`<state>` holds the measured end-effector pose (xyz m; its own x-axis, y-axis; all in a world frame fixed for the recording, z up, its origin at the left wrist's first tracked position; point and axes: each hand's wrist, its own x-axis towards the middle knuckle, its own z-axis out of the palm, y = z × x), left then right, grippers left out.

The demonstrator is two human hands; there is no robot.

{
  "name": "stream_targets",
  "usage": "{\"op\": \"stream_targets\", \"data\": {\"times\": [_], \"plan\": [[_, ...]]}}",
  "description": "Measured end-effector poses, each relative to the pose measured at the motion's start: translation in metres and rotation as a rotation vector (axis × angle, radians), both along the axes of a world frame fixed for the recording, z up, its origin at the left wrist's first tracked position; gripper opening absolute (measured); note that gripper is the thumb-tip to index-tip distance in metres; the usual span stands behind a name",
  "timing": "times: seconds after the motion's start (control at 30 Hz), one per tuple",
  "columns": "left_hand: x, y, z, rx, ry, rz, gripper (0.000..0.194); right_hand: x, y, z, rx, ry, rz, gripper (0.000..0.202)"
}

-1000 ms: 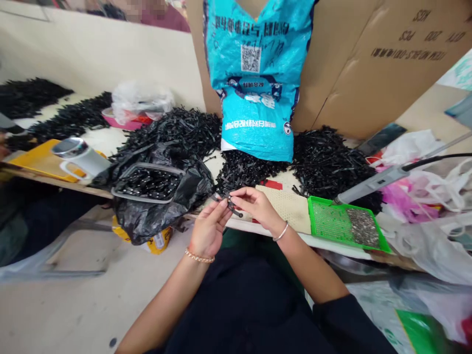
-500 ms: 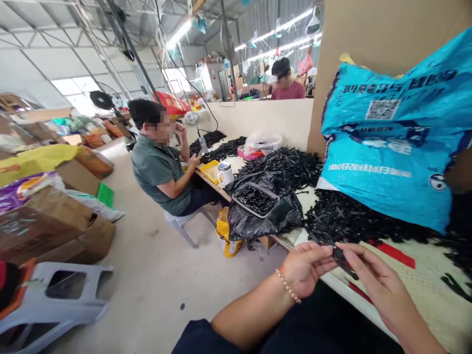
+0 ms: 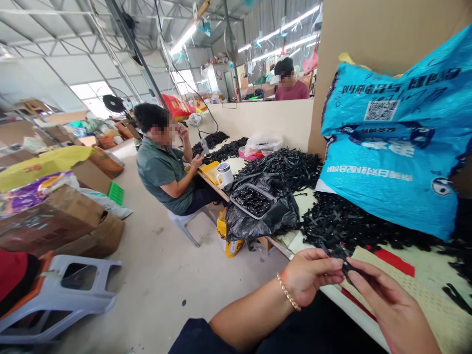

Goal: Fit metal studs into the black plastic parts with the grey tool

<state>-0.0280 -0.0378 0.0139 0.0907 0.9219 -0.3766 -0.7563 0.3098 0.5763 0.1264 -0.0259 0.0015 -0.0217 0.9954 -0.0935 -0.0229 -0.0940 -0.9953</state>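
Both my hands meet over the table's front edge. My left hand (image 3: 311, 275), with a chain bracelet at the wrist, pinches one side of a small black strap-like piece (image 3: 346, 268). My right hand (image 3: 387, 292) grips the other side with thumb and fingers; its exact shape is partly hidden by the fingertips. Just beyond lies a heap of similar black pieces (image 3: 339, 221). A flat red piece (image 3: 398, 261) and a cream textured mat (image 3: 431, 300) are beside my right hand.
A large blue sack (image 3: 391, 167) stands on the heap at right. A black plastic bag (image 3: 243, 228) surrounds a filled container, near a white mug (image 3: 224, 175). One co-worker (image 3: 162, 162) sits at left; another person (image 3: 291, 86) is behind the partition. A grey stool (image 3: 88, 295) stands lower left.
The view has turned slightly left, so the left-side scene sits farther right. My hands still hold the black piece together, a little lower and farther right in view.
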Motion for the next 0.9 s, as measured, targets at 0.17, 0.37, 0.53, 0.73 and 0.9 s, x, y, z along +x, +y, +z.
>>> {"op": "stream_targets", "data": {"times": [0.17,0.37,0.53,0.73,0.9], "plan": [[0.013,0.01,-0.009,0.084,0.089,0.047,0.042,0.004,0.003,-0.007,-0.004,0.02,-0.112,0.045],[0.037,0.019,-0.01,0.013,0.162,-0.033,0.033,0.014,0.003,-0.011,0.046,0.031,-0.138,0.028],[0.057,0.036,-0.016,-0.083,0.221,-0.069,0.031,0.03,0.011,-0.028,0.168,0.112,-0.168,0.021],[0.086,0.04,-0.028,-0.056,0.225,-0.119,0.023,0.046,0.014,-0.039,0.135,0.085,-0.221,0.021],[0.098,0.049,-0.028,-0.103,0.276,-0.161,0.029,0.066,0.007,-0.036,0.312,-0.271,-0.207,0.028]]}}
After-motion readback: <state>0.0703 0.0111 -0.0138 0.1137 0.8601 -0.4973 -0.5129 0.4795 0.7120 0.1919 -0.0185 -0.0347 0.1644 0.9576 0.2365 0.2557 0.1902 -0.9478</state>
